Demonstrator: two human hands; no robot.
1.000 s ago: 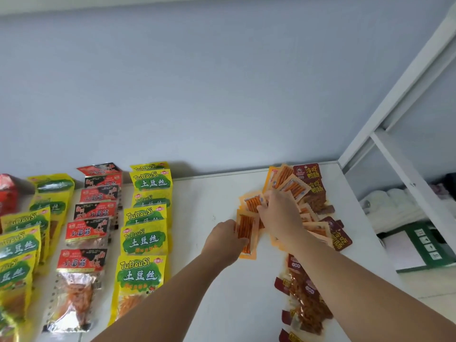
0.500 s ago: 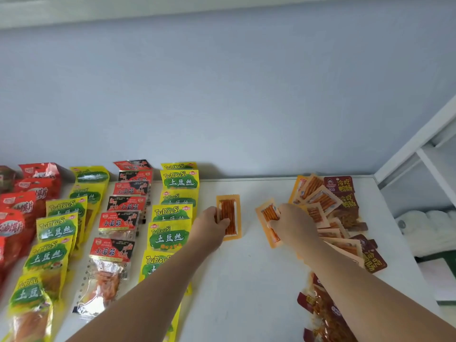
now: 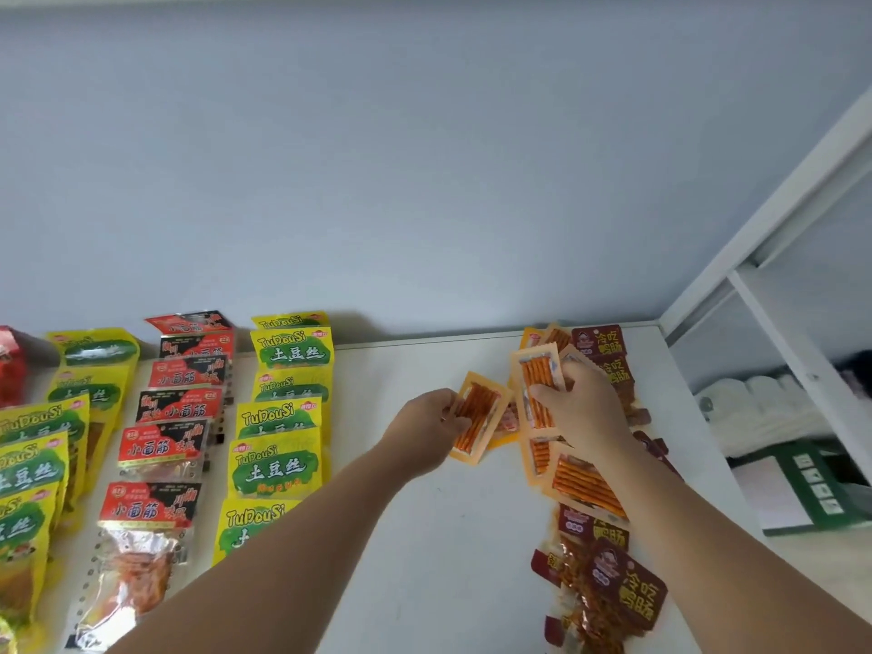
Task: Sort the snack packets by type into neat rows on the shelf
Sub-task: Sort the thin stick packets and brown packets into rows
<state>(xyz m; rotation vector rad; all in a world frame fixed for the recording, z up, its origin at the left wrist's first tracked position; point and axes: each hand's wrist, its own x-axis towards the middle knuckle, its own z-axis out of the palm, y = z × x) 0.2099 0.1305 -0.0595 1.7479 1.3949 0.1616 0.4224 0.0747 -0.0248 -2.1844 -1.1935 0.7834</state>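
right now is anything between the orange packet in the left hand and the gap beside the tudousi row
Nothing visible: only bare shelf lies between the orange packet pinched in the left hand and the TuDouSi row.

Shop-like: shelf w/ snack pkts.

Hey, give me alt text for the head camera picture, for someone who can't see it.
Over a white shelf, the left hand pinches an orange packet and the right hand grips a second orange packet above a loose pile of orange and maroon packets. Rows of yellow packets and red packets lie at left.
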